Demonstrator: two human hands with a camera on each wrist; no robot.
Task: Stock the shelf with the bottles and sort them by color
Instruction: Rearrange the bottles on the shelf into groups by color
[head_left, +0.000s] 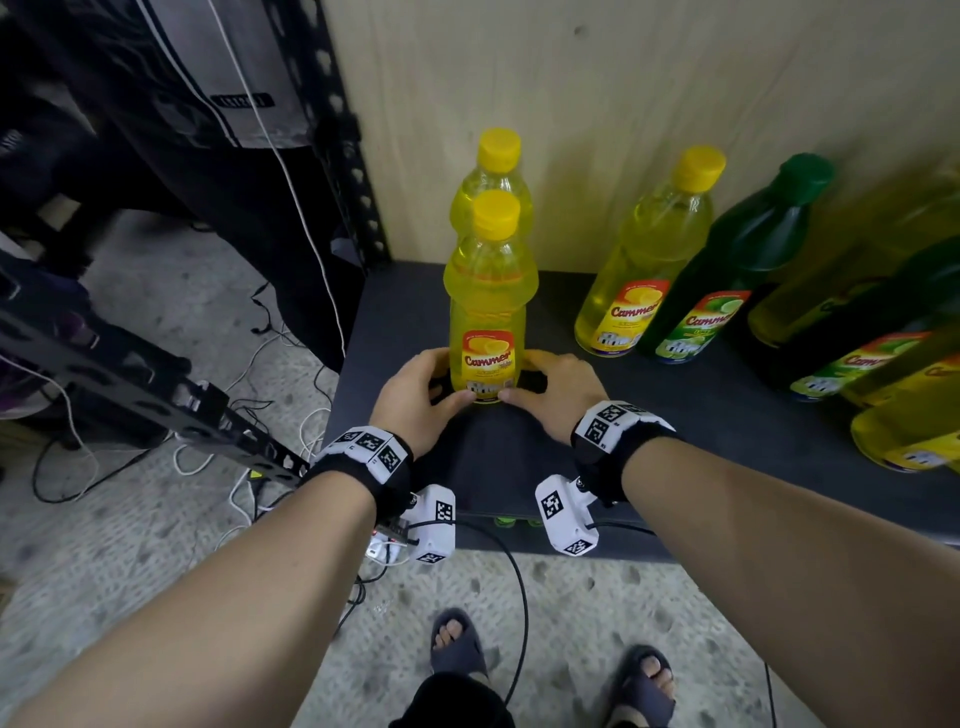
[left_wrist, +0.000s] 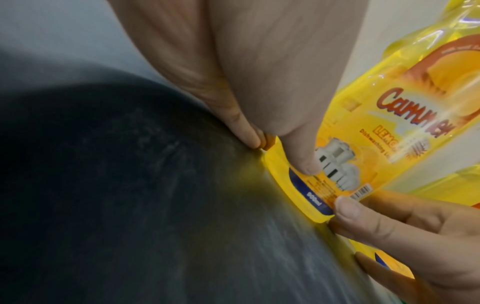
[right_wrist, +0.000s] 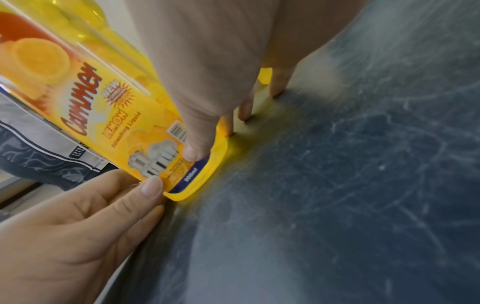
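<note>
- Cupping the base of the front yellow bottle (head_left: 488, 306) from both sides: left hand (head_left: 415, 400) and right hand (head_left: 556, 389), fingers curled round the lower body, thumbs pressing on the label.
- Standing upright on the dark shelf (head_left: 675, 415), near its left end, directly in front of a second yellow bottle (head_left: 496, 176); touching or just apart, cannot tell.
- Best handled, judging from this: keeping the grip low, sliding rather than lifting, squaring the label forward, holding the row straight behind.
- Keeping clear of the green bottle (head_left: 737, 260) further right, next to another yellow one (head_left: 649, 254).
- Looking like clear plastic filled with yellow liquid, yellow cap, red-and-yellow lemon label; likely top-heavy if tipped.
</note>
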